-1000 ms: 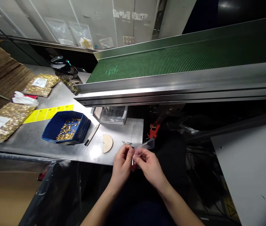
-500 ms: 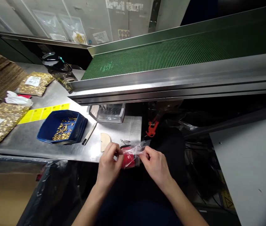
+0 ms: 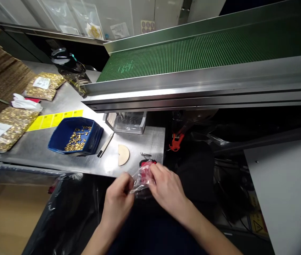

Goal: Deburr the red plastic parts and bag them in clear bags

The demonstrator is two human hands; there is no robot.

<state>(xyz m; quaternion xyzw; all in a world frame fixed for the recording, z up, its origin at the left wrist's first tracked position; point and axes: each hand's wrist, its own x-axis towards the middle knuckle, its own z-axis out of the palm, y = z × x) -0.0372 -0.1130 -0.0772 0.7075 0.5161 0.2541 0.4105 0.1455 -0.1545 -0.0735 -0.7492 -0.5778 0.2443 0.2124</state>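
Observation:
Between my hands is a clear plastic bag (image 3: pixel 139 185) with something red showing through it. My left hand (image 3: pixel 120 196) pinches the bag's near-left end. Closed on the bag's right side, around the red part, is my right hand (image 3: pixel 167 184). Just behind them a black and red object (image 3: pixel 147 162) lies at the table edge, partly hidden by the bag. A small metal clip-like piece (image 3: pixel 146 154) rests beyond it. To the left are a pale half-round wooden disc (image 3: pixel 123 155) and a slim knife-like tool (image 3: pixel 105 144).
A blue bin (image 3: pixel 97 136) holds small brass-coloured parts. Behind it lie a yellow label strip (image 3: pixel 56 119) and bags of gold parts (image 3: pixel 14 122). A clear tray (image 3: pixel 129 124) sits under the green conveyor (image 3: pixel 177 58). An orange-red tool (image 3: pixel 176 142) hangs right of the metal table.
My left hand has moved down and left along the bag, while my right hand has shifted left over the red part. The bag has turned. The camera view has shifted slightly.

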